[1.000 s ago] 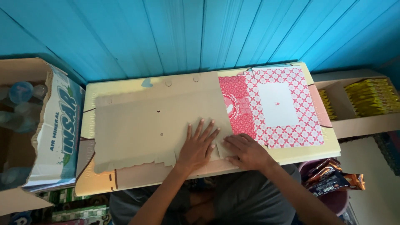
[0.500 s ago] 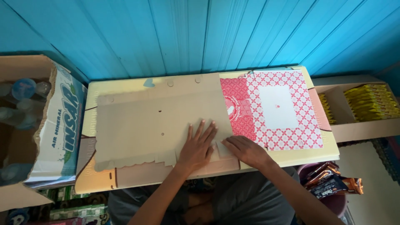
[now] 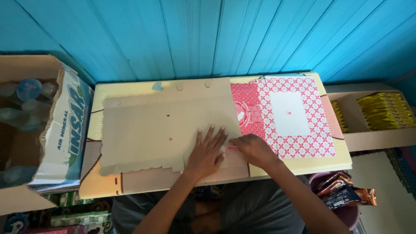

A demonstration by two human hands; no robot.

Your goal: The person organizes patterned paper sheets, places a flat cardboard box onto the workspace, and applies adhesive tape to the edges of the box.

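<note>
The flat cardboard box blank [image 3: 164,130] lies unfolded across the low yellow table [image 3: 130,89], brown side up on the left, red patterned panel [image 3: 294,117] on the right; the left hand [image 3: 207,151] presses flat on its near edge, fingers spread apart; the right hand [image 3: 255,149] sits just beside, fingers curled together on a small flap at the fold; a carton of water bottles [image 3: 39,130] stands left of the table; snack packets [image 3: 344,193] lie lower right.

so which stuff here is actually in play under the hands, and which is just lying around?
In play: left hand flat on the brown cardboard sheet; right hand at the edge of the red patterned flat box.

Lying about: carton of water bottles, box of yellow packets, snack packets.
</note>
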